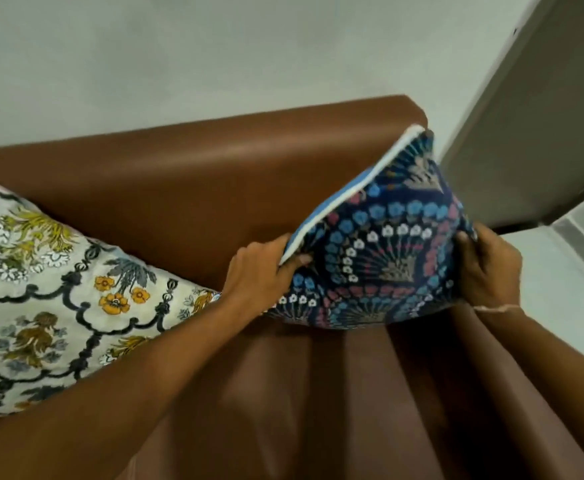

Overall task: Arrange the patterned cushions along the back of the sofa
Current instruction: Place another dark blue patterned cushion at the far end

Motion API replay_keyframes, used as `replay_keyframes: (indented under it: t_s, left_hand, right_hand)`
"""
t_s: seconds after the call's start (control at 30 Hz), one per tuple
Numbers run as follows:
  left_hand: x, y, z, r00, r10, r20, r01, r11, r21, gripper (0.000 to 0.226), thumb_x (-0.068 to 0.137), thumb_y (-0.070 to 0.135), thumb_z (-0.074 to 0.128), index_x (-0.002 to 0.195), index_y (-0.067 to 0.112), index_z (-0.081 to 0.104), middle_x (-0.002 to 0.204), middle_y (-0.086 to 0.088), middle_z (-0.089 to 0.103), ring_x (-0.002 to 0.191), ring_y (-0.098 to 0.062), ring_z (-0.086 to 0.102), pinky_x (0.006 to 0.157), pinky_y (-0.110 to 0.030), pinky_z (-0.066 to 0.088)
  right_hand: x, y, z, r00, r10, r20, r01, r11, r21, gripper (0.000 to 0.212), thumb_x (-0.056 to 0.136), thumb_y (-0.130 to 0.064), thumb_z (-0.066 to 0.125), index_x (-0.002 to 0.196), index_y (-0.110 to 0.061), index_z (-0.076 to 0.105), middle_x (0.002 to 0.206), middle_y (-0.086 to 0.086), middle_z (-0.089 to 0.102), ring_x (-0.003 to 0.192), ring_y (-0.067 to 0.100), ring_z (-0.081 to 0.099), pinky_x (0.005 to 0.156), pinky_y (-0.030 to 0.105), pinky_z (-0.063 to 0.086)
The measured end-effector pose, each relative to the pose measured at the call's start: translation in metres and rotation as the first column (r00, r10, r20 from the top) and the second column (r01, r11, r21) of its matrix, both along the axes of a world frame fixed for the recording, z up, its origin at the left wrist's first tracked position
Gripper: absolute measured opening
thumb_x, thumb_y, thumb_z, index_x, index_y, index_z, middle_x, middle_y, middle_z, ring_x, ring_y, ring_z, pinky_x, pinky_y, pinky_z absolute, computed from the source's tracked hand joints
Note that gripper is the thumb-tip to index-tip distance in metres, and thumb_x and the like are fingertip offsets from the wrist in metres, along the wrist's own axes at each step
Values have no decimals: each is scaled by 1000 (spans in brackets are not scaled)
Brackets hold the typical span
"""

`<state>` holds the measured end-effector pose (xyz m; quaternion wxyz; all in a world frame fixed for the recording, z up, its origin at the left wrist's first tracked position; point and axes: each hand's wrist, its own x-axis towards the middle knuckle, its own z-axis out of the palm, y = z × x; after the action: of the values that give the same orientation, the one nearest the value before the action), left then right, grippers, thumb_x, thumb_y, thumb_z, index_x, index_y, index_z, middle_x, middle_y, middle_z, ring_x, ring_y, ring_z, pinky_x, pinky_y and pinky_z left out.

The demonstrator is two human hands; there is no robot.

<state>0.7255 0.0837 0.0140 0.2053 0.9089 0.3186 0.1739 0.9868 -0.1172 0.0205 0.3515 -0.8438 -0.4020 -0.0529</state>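
A dark blue cushion (384, 244) with blue, pink and white fan patterns and a white piped edge stands tilted against the right end of the brown leather sofa back (193, 174). My left hand (259, 271) grips its left edge, and my right hand (488, 268) grips its right edge. A cream cushion (48, 299) with yellow flowers and dark scalloped lines leans against the sofa back at the left, its right corner hidden behind my left forearm.
The brown sofa seat (304, 393) stretches below the cushions. A pale wall (214, 57) rises behind the sofa. A grey door or panel (540, 112) stands at the right, with light floor (567, 282) beneath it.
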Motion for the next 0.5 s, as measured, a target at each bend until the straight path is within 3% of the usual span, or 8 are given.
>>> replay_keyframes:
  t_s: [0.07, 0.23, 0.33, 0.43, 0.5]
  left_hand:
    - [13, 21, 5, 998, 13, -59, -21, 991, -129, 49, 86, 62, 43, 115, 29, 64, 98, -8, 74, 92, -37, 66, 72, -46, 53]
    - [34, 58, -7, 976, -22, -219, -60, 931, -361, 40, 95, 54, 48, 116, 24, 63, 97, -10, 72, 86, -32, 66, 77, -51, 53]
    - [35, 58, -25, 968, 9, -250, -112, 909, -401, 51, 92, 60, 48, 128, 25, 56, 106, -9, 70, 89, -31, 65, 80, -53, 52]
    - [28, 54, -32, 967, 94, -237, -186, 896, -404, 88, 73, 87, 42, 136, 25, 44, 122, -8, 66, 102, -33, 64, 85, -53, 53]
    - [20, 48, -28, 966, 93, -240, -171, 929, -328, 84, 76, 85, 38, 134, 24, 38, 118, -7, 66, 98, -33, 64, 79, -52, 54]
  right_hand:
    - [28, 37, -2, 1000, 24, -16, -24, 999, -25, 48, 93, -46, 37, 87, -4, 60, 83, 26, 67, 79, 44, 62, 63, 34, 32]
    - [54, 95, -28, 990, 43, -136, -70, 978, -196, 43, 98, -42, 44, 113, -8, 65, 108, 28, 67, 99, 48, 59, 75, 44, 42]
    - [47, 105, -49, 988, 16, -150, -51, 971, -234, 37, 101, -36, 44, 121, -10, 62, 110, 29, 66, 99, 49, 58, 75, 44, 42]
    - [43, 105, -56, 987, -18, -158, -31, 952, -305, 39, 100, -39, 42, 126, -15, 58, 112, 28, 66, 100, 50, 58, 87, 53, 45]
    - [40, 102, -49, 976, -94, -195, 35, 957, -288, 46, 97, -48, 41, 131, -21, 55, 121, 24, 64, 108, 47, 57, 97, 57, 41]
